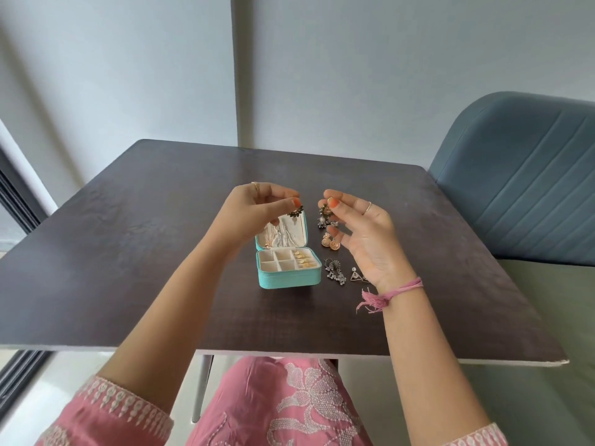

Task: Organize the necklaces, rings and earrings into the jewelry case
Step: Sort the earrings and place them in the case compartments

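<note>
Step in hand: earrings are being sorted; necklaces are already hung in the lid of the jewelry case [289, 278].
Left hand [257, 204]: a dark floral earring [296, 210] is pinched at the fingertips, above the lid.
Right hand [363, 230]: its mate [324, 210] is pinched, beside the case.
Next move: both are likely to be lowered into an empty compartment.

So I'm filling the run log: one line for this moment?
left hand: pinches dark earring | right hand: pinches matching earring | case: open
</note>
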The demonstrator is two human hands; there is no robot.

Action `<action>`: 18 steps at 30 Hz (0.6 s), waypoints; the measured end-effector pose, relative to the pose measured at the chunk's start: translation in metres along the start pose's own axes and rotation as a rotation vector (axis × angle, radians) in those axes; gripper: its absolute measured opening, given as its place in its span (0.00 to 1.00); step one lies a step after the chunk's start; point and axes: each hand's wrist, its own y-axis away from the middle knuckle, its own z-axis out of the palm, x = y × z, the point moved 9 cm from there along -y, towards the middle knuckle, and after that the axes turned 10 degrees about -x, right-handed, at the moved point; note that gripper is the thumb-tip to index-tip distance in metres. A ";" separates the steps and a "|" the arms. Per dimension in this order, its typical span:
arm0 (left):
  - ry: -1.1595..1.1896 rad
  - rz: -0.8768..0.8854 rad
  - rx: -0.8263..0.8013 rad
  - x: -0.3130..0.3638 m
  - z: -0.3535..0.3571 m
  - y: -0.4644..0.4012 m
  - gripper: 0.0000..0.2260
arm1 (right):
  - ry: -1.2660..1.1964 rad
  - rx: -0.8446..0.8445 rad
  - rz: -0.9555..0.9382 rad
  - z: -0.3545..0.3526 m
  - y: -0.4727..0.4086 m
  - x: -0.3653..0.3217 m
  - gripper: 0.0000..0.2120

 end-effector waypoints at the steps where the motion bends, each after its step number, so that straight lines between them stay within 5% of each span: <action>1: -0.005 0.005 0.004 -0.002 -0.003 0.003 0.04 | 0.001 -0.009 -0.001 0.006 0.000 0.001 0.06; 18: 0.135 -0.054 -0.027 -0.056 -0.013 0.043 0.07 | 0.046 -0.031 0.102 0.028 0.028 0.052 0.10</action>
